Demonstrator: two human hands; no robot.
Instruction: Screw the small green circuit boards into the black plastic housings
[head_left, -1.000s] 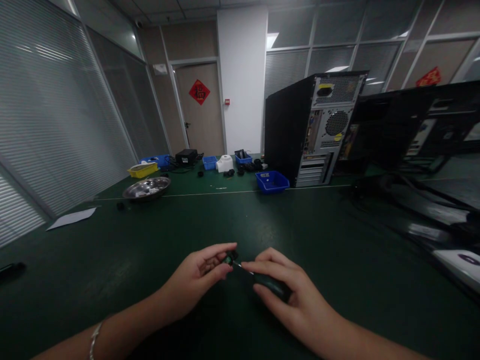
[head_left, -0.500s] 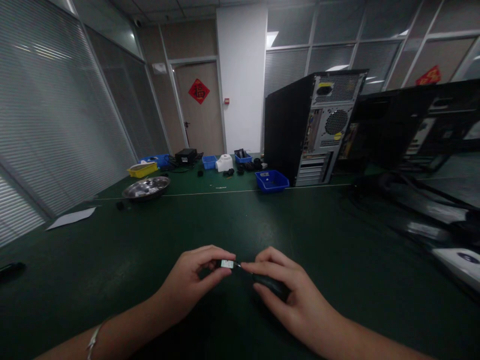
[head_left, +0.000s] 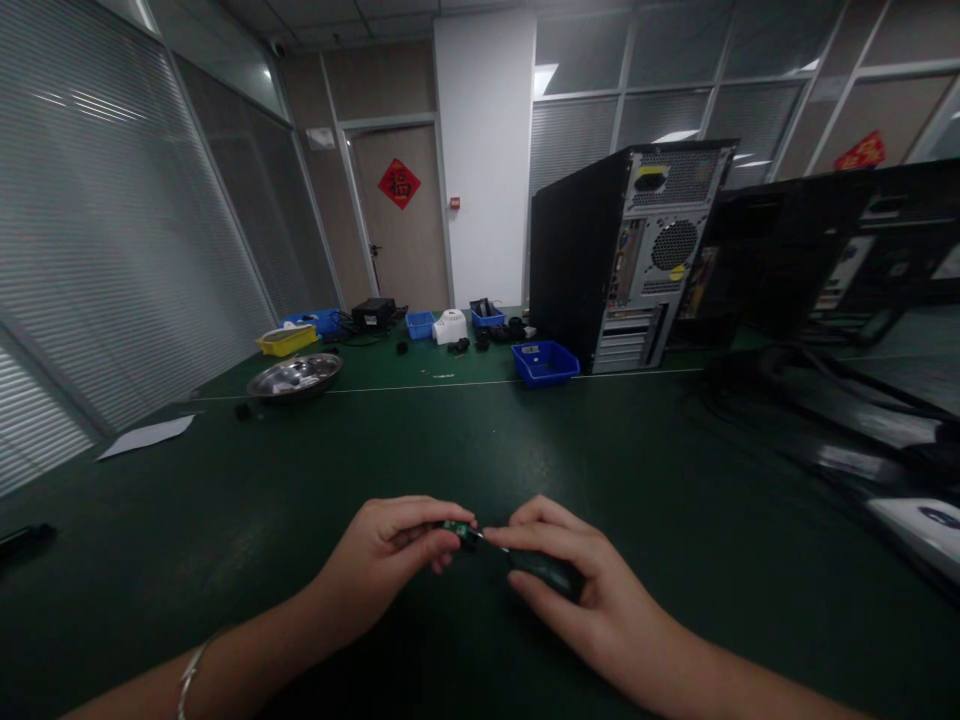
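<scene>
Between the thumb and fingers of my left hand (head_left: 394, 550) is a small green circuit board (head_left: 455, 527) with a dark part at its right end. My right hand (head_left: 574, 575) is closed around the dark handle of a screwdriver (head_left: 546, 573). Its thin metal shaft points left and its tip meets the dark end of the board; whether it sits in a screw is too small to tell. Both hands are held low over the green tabletop (head_left: 450, 440), close together.
A metal bowl (head_left: 295, 378) with small pieces stands at the left, near a yellow tray (head_left: 286, 340) and a sheet of paper (head_left: 147, 437). A blue bin (head_left: 545, 363) sits before a black computer tower (head_left: 581, 255). Cables (head_left: 795, 390) and a white device (head_left: 919, 535) lie at right.
The small piece in my left hand has turned: its pale face showed before, and now its green face and dark end show. My left fingers have shifted slightly; my right hand is nearly unmoved.
</scene>
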